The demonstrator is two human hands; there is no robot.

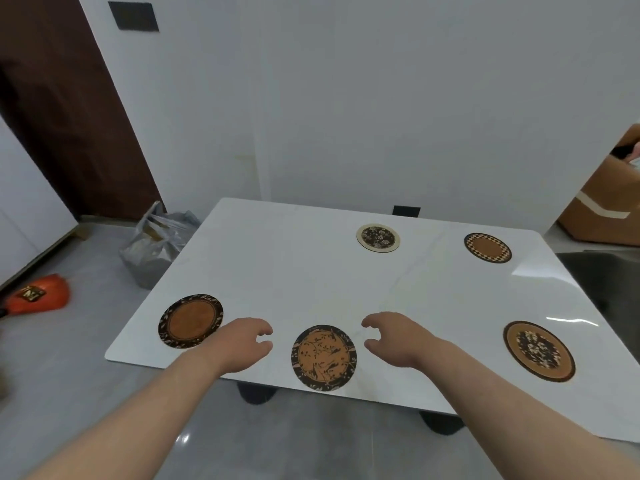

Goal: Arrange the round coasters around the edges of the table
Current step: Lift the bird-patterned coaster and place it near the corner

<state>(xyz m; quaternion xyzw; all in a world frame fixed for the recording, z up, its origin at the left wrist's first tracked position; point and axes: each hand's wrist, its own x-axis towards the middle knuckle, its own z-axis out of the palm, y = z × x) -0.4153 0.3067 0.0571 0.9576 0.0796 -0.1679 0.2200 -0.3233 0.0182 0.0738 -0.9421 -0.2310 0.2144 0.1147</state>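
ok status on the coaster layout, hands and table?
Left hand and right hand open, empty, flanking the near-edge coaster. Five coasters flat on the table, all near the edges. Nothing in the way.

A: What lies left of the hands?
B: An orange dustpan (40, 298) on the grey floor (69, 375), and farther ahead a grey plastic bag (156, 247), near the brown door (65, 109).
A: And to their right?
B: A cardboard box (602, 206), far off, beyond the white wall (346, 116).
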